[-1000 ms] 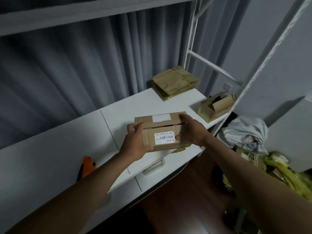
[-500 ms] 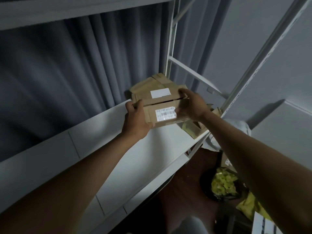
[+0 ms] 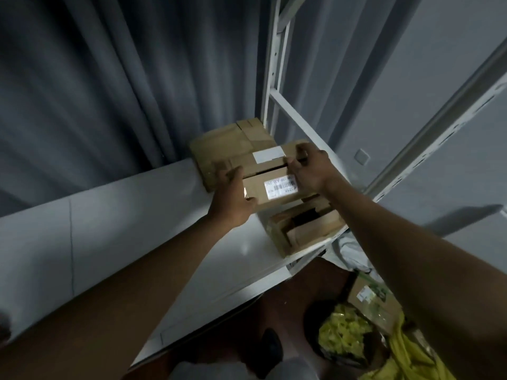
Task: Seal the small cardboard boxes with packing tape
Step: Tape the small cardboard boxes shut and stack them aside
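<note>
Box (image 3: pixel 270 178) held in both hands, raised above the far right end of the white table (image 3: pixel 142 215), close to the upright of the white shelving frame (image 3: pixel 274 78). Left hand (image 3: pixel 233 198) grips the near-left corner, fingers curled over the top edge. Right hand (image 3: pixel 310 168) grips the right end, fingers curled over the top at the seam. Box is a small cardboard carton with a barcode label (image 3: pixel 281 186) on the near flap and a plain white label (image 3: pixel 269 154) on the far flap. Dark gap between the two top flaps is visible; no tape across it that I can make out.

Beneath and behind the held box: stack of flattened cardboard (image 3: pixel 230 144) lying on the table against the grey curtain (image 3: pixel 123 78). Just beside it, toward the table edge: open cardboard box (image 3: pixel 304 229), flaps up, dark interior.

Judgement: step in hand looks like carrying or placing the box, not taping. Seam appears unsealed, so sealing of this box is likely not done. No tape roll or dispenser can be identified in view.

Next move, as I judge it: set the box down flat, press the flaps closed so the gap shuts, free one hand for tape. Risk: flaps spring apart once the right hand lets go.
</note>
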